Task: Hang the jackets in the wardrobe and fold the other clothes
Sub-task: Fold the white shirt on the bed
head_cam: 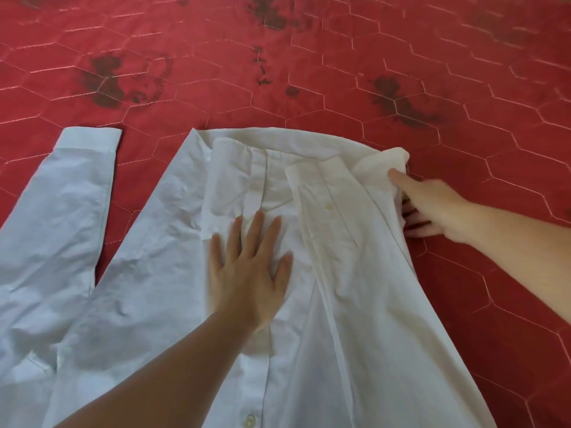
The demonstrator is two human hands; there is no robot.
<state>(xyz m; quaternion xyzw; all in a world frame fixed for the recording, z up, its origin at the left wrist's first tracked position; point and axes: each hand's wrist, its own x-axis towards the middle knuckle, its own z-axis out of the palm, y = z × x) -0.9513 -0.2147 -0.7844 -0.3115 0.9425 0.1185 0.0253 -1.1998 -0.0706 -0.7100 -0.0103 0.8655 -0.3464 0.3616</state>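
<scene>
A white button-up shirt (pixel 154 273) lies spread on the red bedspread, hem toward the far side. One sleeve (pixel 61 211) stretches out to the left, its cuff pointing away from me. The other sleeve lies folded over the shirt's body at the right. My left hand (pixel 250 273) presses flat on the middle of the shirt beside the button placket, fingers spread. My right hand (pixel 429 208) grips the shirt's right edge near the far corner, thumb on top and fingers tucked under the cloth.
The red quilted bedspread (pixel 309 72), with a stitched hexagon pattern and dark flower prints, fills the whole view around the shirt. No other clothes or furniture show.
</scene>
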